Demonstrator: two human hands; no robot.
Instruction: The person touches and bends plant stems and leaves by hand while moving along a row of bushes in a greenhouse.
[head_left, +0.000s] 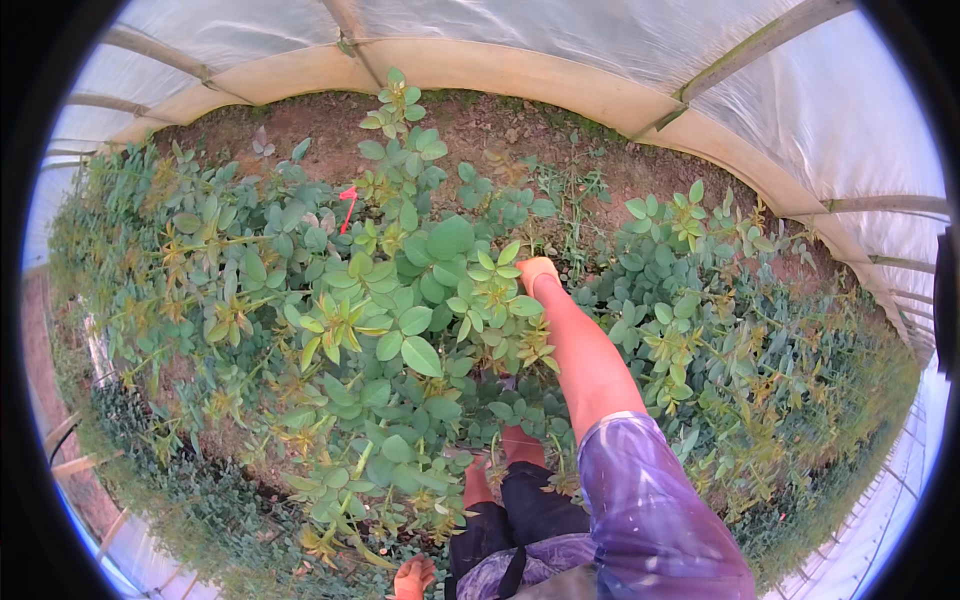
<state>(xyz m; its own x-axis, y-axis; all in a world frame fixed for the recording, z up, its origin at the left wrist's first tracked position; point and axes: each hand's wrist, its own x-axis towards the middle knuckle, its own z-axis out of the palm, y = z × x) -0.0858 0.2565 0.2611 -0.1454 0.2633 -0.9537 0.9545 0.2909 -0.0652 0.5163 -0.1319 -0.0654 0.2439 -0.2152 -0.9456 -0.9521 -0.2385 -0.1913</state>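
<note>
Leafy rose bushes (450, 240) fill the ground before me, with broad green leaves and paler, reddish young shoots (334, 326). My right hand (537, 271) reaches far forward into the foliage, beside a leafy shoot (495, 289). Leaves cover its fingers, so whatever it may grip is hidden. Low at the bottom edge is my left hand (414, 577), its fingers bent, close to the tip of a drooping leafy stem (371, 553). I cannot tell whether it touches that stem.
A red ribbon (347, 206) marks one plant. Behind the bushes, bare soil (502, 127) runs to the plastic greenhouse wall (585, 64), which is braced by poles (739, 60). More bushes (750, 360) stand at right. My legs (525, 487) are among the stems.
</note>
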